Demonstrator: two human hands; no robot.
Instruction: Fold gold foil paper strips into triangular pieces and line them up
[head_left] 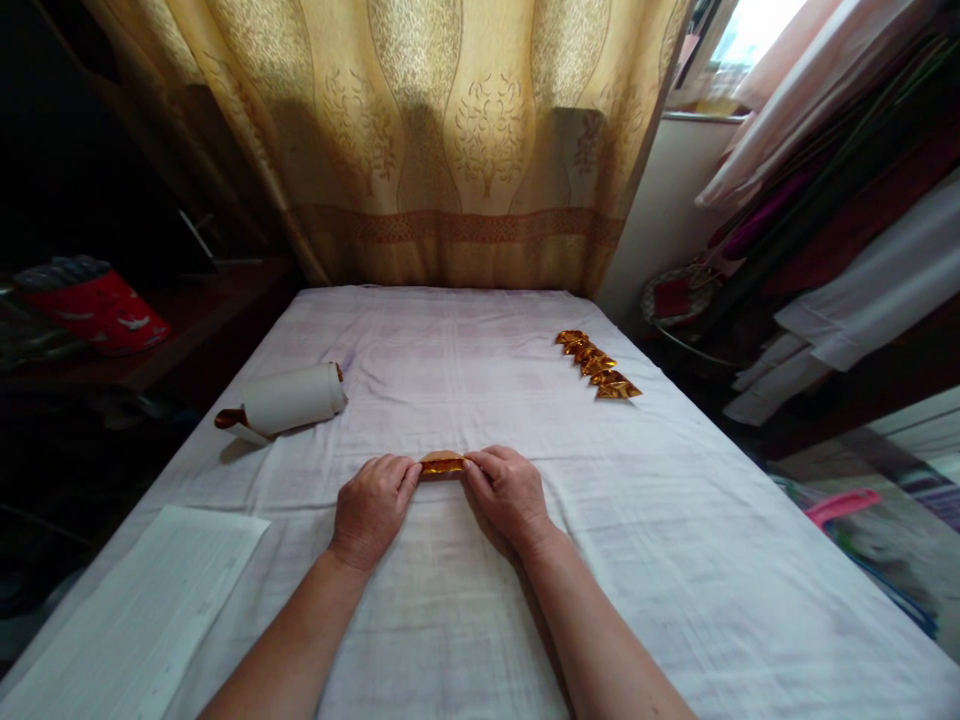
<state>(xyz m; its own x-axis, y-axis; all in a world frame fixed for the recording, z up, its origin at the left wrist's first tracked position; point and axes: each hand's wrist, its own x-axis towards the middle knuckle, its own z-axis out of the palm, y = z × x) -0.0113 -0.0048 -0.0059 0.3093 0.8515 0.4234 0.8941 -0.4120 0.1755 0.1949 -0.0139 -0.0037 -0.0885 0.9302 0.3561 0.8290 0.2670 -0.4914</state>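
Between my two hands, low over the middle of the cloth-covered surface (450, 370), is a small piece of folded gold foil paper (442, 465). My left hand (374, 505) pinches its left end, with the fingers curled in. At the right end, my right hand (508, 490) grips it between thumb and bent fingers. A shiny gold strip shows along the near side, and a duller edge shows behind it. The fingertips hide both ends of the paper.
Several folded gold foil pieces (592, 362) lie in an overlapping row at the back right. A white-backed roll of gold paper (292, 397) rests at the left. White sheets (142, 610) lie at the front left. Behind hangs a gold curtain (487, 130).
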